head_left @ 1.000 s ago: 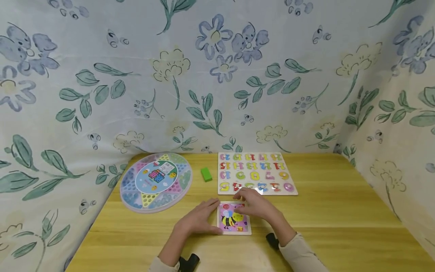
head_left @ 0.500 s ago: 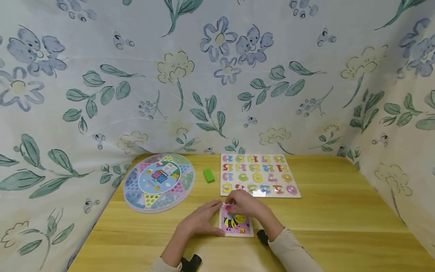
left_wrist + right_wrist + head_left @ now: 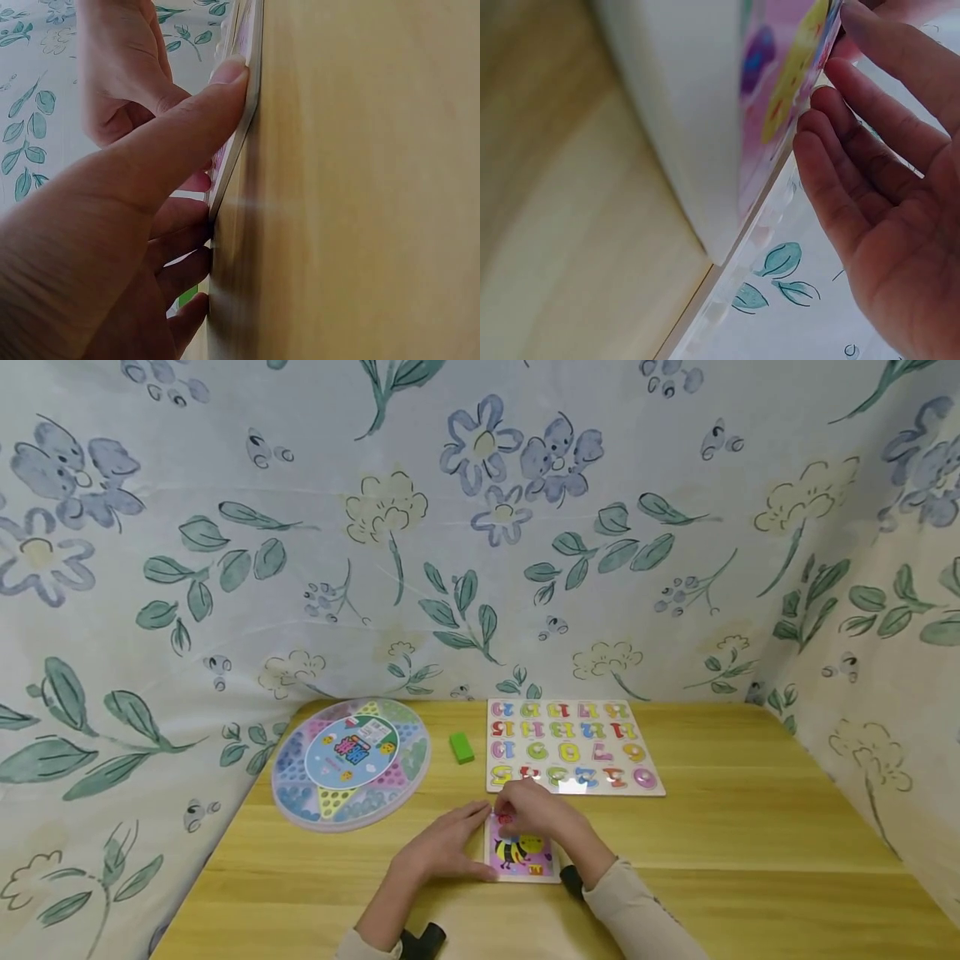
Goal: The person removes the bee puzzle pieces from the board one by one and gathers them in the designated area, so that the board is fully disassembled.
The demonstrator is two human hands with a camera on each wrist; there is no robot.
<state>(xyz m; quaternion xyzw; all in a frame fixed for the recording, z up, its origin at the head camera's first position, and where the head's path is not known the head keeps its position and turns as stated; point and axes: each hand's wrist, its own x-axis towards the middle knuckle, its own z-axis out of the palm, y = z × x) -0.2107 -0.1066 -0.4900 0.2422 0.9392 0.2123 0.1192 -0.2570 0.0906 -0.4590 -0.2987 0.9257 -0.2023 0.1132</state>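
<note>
A small square jigsaw puzzle (image 3: 517, 857) with a bee on pink lies flat on the table in the head view. My left hand (image 3: 442, 843) holds its left side, thumb at the near corner and fingertips by the far corner. The left wrist view shows that thumb (image 3: 180, 127) on the board's edge (image 3: 241, 139), with the fingers along its side. Over the puzzle's upper left part is my right hand (image 3: 536, 810), fingers bent down near a red spot. In the right wrist view the right fingers (image 3: 832, 172) reach the picture's surface; whether they pinch a piece is hidden.
Behind the puzzle lies a white number board (image 3: 573, 747) with coloured numerals. A green block (image 3: 461, 747) sits to its left. Farther left is a round star-patterned game board (image 3: 351, 764). The wooden table (image 3: 735, 810) ends at a floral cloth (image 3: 300, 568).
My right hand has shifted left and a little closer over the puzzle's upper left corner. The left hand keeps its place on the puzzle. The head view has shifted slightly.
</note>
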